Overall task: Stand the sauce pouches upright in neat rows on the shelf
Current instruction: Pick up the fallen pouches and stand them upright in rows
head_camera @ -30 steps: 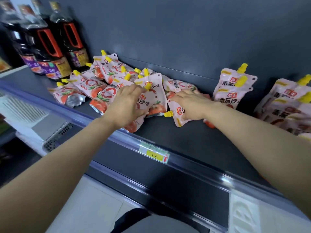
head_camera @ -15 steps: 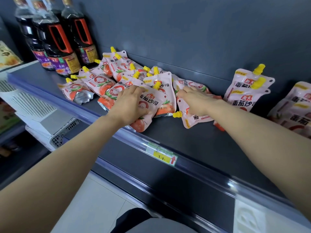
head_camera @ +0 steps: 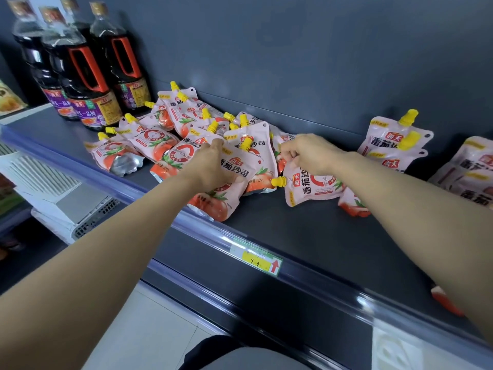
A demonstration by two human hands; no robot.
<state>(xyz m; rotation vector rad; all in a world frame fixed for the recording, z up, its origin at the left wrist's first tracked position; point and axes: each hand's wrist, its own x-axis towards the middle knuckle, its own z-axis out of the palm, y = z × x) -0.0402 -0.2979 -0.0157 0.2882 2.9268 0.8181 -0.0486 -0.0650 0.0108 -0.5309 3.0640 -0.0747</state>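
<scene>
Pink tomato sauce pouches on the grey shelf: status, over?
Left hand gripping front pouch. Right hand pinching sideways yellow-capped pouch. Pile still flat, two upright pouches at right. Dark soy sauce bottles crowd left.

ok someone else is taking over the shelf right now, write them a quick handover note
Left hand: resting on a flat pouch in the heap, grip unclear.
Right hand: pinching the edge of a sideways pouch.
Heap of pouches lies toppled beside the dark bottles.
Done: two pouches upright against the back wall, right of the hands.
Left: stand the heap in rows on the shelf.
</scene>
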